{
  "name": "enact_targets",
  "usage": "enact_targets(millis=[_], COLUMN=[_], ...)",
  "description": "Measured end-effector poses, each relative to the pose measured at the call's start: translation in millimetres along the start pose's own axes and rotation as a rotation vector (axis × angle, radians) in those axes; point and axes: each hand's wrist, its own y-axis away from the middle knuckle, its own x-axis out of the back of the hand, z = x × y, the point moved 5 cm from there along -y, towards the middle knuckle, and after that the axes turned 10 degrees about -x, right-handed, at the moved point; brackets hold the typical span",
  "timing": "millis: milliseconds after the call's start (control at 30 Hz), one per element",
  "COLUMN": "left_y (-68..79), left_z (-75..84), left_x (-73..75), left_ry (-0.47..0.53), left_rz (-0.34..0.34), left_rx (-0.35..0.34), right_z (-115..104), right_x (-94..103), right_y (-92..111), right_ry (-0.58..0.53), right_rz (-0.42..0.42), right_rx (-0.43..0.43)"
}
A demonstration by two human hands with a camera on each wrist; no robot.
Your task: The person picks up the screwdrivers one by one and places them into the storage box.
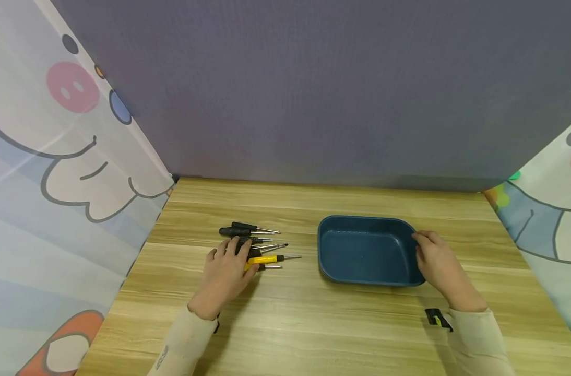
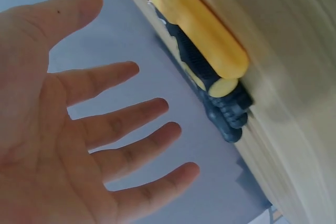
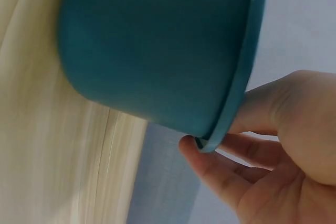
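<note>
Several screwdrivers lie in a loose row left of the middle of the table, their shafts toward the right. A yellow-handled screwdriver [image 1: 264, 259] is near the front of the row, and a black-handled screwdriver [image 1: 244, 225] lies at the back. My left hand [image 1: 226, 269] hovers over the handles and hides some of them. In the left wrist view its fingers [image 2: 118, 127] are spread, apart from the handles. A dark blue rectangular plastic basin [image 1: 365, 256] sits to the right. My right hand [image 1: 438, 261] pinches the basin's right rim [image 3: 244, 72] between thumb and fingers.
Beneath everything is a wood-grain table [image 1: 285, 324]. A grey panel [image 1: 304, 94] rises along its back edge, and cartoon-printed curtains [image 1: 22, 219] hang at both sides. A small black strap [image 1: 438, 318] shows near the right sleeve.
</note>
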Motion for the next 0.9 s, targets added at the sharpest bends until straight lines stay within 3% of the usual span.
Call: enact_targets(millis=[400,900], left_y=[8.8,11.7], left_z=[-2.8,-8.1], left_x=[-0.4,-4.7], left_ry=[-0.014,0.013], left_rz=[0.161,0.109], left_rx=[-0.056,-0.045], right_z=[4,3], right_x=[-3.3,-3.2], right_y=[2,0], right_ry=[-0.013,-0.018], right_rz=[-0.029,-0.045], right_rx=[-0.017,-0.046])
